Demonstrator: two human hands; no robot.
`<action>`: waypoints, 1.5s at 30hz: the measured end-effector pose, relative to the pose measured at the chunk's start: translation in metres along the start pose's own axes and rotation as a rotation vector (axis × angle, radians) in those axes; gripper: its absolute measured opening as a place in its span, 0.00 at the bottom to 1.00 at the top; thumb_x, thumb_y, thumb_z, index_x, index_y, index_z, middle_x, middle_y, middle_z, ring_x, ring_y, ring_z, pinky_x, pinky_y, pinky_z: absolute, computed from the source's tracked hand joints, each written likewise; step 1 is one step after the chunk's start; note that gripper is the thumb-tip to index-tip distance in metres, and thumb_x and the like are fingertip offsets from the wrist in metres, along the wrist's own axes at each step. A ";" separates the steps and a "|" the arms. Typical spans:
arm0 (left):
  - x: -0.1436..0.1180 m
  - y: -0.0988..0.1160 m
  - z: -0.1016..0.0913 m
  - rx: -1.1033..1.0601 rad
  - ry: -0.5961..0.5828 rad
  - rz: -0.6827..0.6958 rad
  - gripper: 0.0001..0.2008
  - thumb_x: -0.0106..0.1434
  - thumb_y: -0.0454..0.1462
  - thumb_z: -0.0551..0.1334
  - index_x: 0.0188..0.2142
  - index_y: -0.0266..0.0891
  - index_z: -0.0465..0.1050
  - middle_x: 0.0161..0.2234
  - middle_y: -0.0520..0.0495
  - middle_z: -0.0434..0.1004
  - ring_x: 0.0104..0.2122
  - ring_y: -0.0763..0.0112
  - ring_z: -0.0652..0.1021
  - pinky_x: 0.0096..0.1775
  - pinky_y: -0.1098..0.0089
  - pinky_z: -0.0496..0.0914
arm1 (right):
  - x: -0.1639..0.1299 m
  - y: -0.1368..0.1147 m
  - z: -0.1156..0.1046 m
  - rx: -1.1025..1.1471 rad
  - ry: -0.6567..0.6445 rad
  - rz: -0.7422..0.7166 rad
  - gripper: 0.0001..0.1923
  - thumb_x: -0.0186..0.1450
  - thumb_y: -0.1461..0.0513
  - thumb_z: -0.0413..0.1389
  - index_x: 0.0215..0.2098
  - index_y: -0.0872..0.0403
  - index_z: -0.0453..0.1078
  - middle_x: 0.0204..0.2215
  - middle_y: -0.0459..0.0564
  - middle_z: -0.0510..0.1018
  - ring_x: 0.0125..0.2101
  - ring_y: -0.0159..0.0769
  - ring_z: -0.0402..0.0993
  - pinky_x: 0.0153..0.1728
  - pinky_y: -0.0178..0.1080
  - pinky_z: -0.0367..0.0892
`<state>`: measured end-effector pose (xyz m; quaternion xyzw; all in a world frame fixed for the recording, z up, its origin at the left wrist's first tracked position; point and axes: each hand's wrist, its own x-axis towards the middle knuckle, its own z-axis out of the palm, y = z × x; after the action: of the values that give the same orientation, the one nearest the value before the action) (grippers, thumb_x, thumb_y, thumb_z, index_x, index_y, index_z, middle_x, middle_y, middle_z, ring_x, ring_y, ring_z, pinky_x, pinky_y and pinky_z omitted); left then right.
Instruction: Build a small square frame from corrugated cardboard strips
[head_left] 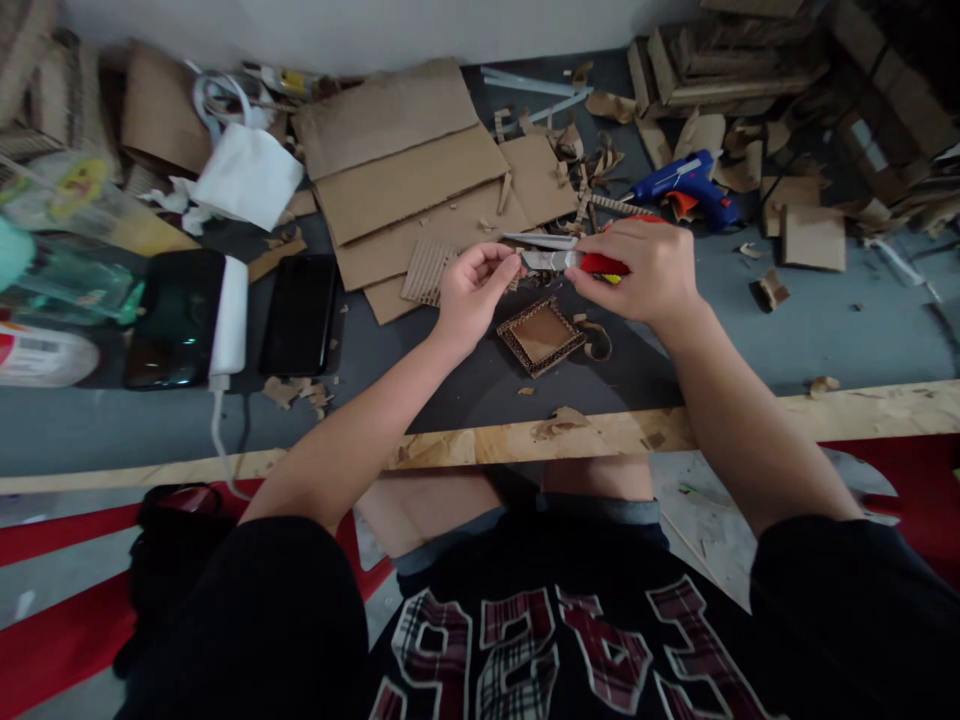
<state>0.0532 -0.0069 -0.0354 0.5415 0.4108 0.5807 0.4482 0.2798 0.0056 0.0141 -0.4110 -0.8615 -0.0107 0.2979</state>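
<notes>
My right hand (641,262) is closed around the red handles of a pair of scissors (555,260). Their silver blades stand apart and point left. At the blade tips, my left hand (480,285) pinches thumb against fingers; whatever is between them is too small to make out. Just below both hands lies a small square cardboard frame (541,336) with corrugated edges, and a curled paper strip (598,340) touches its right side. A piece of ribbed cardboard (429,272) lies beside my left fingers.
Stacked cardboard sheets (412,185) lie behind my hands. A blue glue gun (686,188) rests among scraps at right. On the left are a black phone (298,315), a white power bank (230,318) with a cable, a tissue roll (250,175) and bottles (49,352).
</notes>
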 end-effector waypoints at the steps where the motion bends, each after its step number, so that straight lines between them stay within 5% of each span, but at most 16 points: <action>1: 0.000 0.000 0.000 -0.015 0.005 0.003 0.24 0.54 0.58 0.70 0.35 0.41 0.74 0.30 0.51 0.81 0.32 0.74 0.80 0.31 0.74 0.72 | 0.000 0.000 0.000 0.007 -0.008 0.000 0.17 0.66 0.49 0.55 0.42 0.49 0.79 0.34 0.50 0.82 0.35 0.41 0.78 0.36 0.42 0.70; 25: 0.004 -0.008 -0.004 0.086 -0.001 0.153 0.24 0.59 0.59 0.65 0.36 0.41 0.73 0.30 0.52 0.80 0.29 0.76 0.80 0.32 0.73 0.75 | -0.003 -0.007 0.016 0.017 0.028 0.047 0.18 0.67 0.48 0.54 0.44 0.49 0.78 0.35 0.52 0.82 0.36 0.42 0.78 0.38 0.43 0.68; 31: -0.005 0.003 0.001 0.104 -0.055 0.105 0.22 0.58 0.56 0.67 0.34 0.39 0.74 0.29 0.51 0.81 0.30 0.78 0.81 0.33 0.76 0.74 | 0.003 -0.006 0.005 -0.046 0.245 0.243 0.22 0.71 0.46 0.49 0.44 0.52 0.75 0.38 0.56 0.82 0.39 0.44 0.77 0.40 0.44 0.68; 35: -0.007 0.005 0.003 0.121 -0.031 0.125 0.21 0.60 0.55 0.67 0.34 0.39 0.74 0.29 0.51 0.81 0.29 0.79 0.80 0.31 0.77 0.73 | 0.002 0.011 0.012 -0.087 0.130 0.349 0.23 0.68 0.43 0.52 0.41 0.52 0.74 0.37 0.57 0.80 0.40 0.48 0.76 0.41 0.48 0.69; 40: -0.010 0.005 0.002 0.230 -0.028 0.186 0.20 0.63 0.54 0.65 0.38 0.39 0.75 0.30 0.50 0.81 0.30 0.76 0.80 0.31 0.75 0.73 | -0.002 0.018 0.029 -0.060 0.052 0.245 0.18 0.66 0.46 0.55 0.41 0.50 0.75 0.41 0.59 0.78 0.45 0.53 0.73 0.45 0.55 0.70; 45: -0.017 0.011 0.004 0.406 -0.049 0.306 0.10 0.67 0.45 0.63 0.39 0.39 0.74 0.32 0.50 0.81 0.31 0.76 0.80 0.34 0.74 0.73 | 0.001 -0.008 0.021 0.093 0.036 0.015 0.15 0.68 0.52 0.54 0.49 0.47 0.75 0.46 0.54 0.79 0.48 0.49 0.74 0.50 0.53 0.68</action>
<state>0.0564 -0.0258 -0.0289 0.6900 0.4212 0.5342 0.2470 0.2632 0.0062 -0.0009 -0.4030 -0.8524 0.0243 0.3324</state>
